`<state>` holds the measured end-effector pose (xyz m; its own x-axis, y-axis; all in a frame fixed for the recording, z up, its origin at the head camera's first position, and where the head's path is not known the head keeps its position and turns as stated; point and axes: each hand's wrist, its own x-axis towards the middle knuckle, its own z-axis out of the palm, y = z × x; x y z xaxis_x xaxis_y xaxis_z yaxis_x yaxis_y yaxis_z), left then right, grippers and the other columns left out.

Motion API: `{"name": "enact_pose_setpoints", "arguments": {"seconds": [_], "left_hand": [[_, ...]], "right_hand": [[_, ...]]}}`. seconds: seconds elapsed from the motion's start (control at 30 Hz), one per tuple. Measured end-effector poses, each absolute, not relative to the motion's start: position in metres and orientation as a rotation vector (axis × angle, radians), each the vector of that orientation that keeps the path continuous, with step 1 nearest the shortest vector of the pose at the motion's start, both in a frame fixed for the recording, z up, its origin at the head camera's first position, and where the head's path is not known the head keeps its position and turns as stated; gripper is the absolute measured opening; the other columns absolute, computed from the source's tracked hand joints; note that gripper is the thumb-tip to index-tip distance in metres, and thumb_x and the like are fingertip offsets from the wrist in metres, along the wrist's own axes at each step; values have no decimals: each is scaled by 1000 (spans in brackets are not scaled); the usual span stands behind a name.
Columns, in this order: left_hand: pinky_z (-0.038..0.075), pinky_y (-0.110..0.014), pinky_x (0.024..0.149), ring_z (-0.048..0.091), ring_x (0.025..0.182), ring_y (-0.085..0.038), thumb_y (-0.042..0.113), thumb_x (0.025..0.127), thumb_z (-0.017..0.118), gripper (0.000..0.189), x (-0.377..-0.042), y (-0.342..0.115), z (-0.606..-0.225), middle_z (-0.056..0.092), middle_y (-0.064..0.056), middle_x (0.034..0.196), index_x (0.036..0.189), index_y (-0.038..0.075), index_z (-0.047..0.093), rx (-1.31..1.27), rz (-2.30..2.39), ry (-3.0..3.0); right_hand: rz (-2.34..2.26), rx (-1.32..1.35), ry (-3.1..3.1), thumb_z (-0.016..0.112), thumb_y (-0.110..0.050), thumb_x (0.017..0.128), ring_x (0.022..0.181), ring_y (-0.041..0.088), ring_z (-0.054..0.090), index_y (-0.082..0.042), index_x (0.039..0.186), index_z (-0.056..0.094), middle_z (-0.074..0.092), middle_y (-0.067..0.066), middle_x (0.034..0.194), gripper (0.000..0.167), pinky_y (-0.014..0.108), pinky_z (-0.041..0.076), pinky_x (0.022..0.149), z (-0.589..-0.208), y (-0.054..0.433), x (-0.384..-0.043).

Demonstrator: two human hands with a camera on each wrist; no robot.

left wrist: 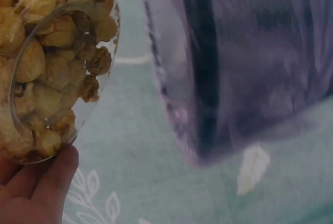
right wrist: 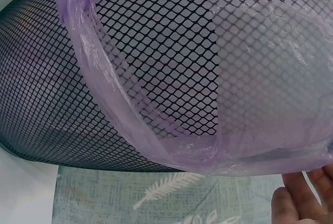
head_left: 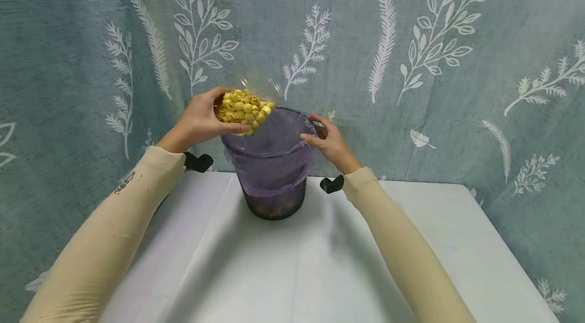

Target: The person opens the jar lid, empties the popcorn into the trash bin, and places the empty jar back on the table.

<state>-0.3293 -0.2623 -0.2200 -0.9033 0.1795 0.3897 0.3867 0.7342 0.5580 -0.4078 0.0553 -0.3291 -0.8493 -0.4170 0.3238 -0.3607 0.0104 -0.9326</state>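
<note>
A clear plastic tub of yellow popcorn (head_left: pixel 244 109) is tilted over the left edge of a black mesh wastebasket (head_left: pixel 274 206). My left hand (head_left: pixel 201 117) grips the tub's side, fingers behind and thumb along the front. The tub's clear rounded end (left wrist: pixel 62 78) fills the left of the left wrist view, popcorn pressed against it. A thin purple bin liner (head_left: pixel 274 175) lines the basket and folds down over its rim. My right hand (head_left: pixel 331 142) holds the rim at the right, thumb on the near side; in the right wrist view its fingers (right wrist: pixel 299 195) show at the liner's edge.
The basket stands on a white table (head_left: pixel 274 272) near its back edge. Close behind hangs a green-grey curtain (head_left: pixel 347 43) with white leaf prints. Dark wrist cameras (head_left: pixel 198 162) stick out from both of the person's beige sleeves (head_left: pixel 119 216).
</note>
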Motion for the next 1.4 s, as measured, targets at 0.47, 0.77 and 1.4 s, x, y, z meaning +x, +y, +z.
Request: {"name": "enact_pose_setpoints", "arguments": {"seconds": [0.47, 0.77, 1.4], "left_hand": [[47, -60, 102, 58, 121, -42, 34, 81, 93, 91, -355, -270, -191, 59, -25, 134, 150, -2, 45, -508, -585, -2843], [51, -57, 99, 62, 114, -39, 33, 78, 95, 91, -362, -263, -177, 62, -24, 128, 146, -5, 48, -588, -412, -2893], [46, -60, 107, 56, 126, -46, 31, 78, 94, 102, -367, -254, -167, 57, -28, 138, 154, -9, 39, -641, -168, -2968]], "right_hand": [[-2010, -830, 2188, 69, -15, 104, 154, 32, 35, -5, 164, 31, 32, 9, 169, 72, 51, 41, 117, -323, 54, -411], [-2005, -822, 2194, 69, -15, 104, 152, 32, 39, -6, 164, 31, 32, 10, 169, 73, 50, 43, 115, -326, 56, -411], [-2002, -801, 2213, 70, -17, 103, 153, 32, 37, -6, 164, 32, 32, 10, 168, 73, 48, 42, 116, -326, 56, -408]]}}
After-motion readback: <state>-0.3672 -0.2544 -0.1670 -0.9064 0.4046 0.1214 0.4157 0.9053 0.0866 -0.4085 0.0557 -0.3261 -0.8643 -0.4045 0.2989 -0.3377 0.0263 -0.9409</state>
